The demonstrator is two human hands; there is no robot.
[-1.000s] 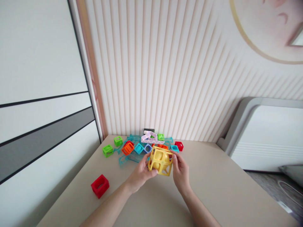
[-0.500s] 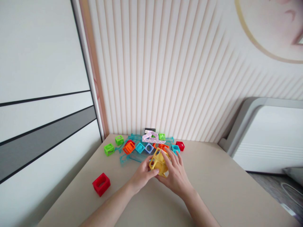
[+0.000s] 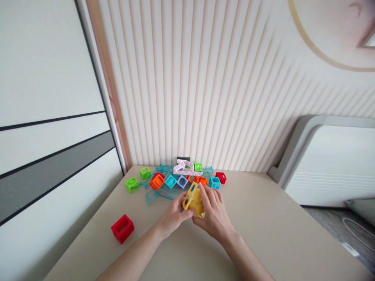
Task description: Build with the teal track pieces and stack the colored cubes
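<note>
Both my hands hold a yellow open-frame cube [image 3: 193, 200] a little above the beige table [image 3: 263, 234]. My left hand [image 3: 173, 216] grips its left side with thumb and fingers curled around it. My right hand [image 3: 215, 214] covers its right and near faces, fingers laid over the top. Just behind the cube lies a heap of small hollow cubes: orange [image 3: 157, 182], blue [image 3: 170, 181], teal [image 3: 215, 182], red [image 3: 221, 177], on light blue frame pieces [image 3: 154, 195].
A red hollow cube [image 3: 122, 228] sits alone near the table's left edge. Two green cubes [image 3: 132, 185] lie left of the heap. A pale pink zigzag piece [image 3: 187, 168] rests at the back against the ribbed wall. A white padded furniture piece [image 3: 331, 164] stands to the right.
My right hand has slid from the cube's right side over its top and front. The cube has turned and now sits tilted, slightly lower and to the left.
</note>
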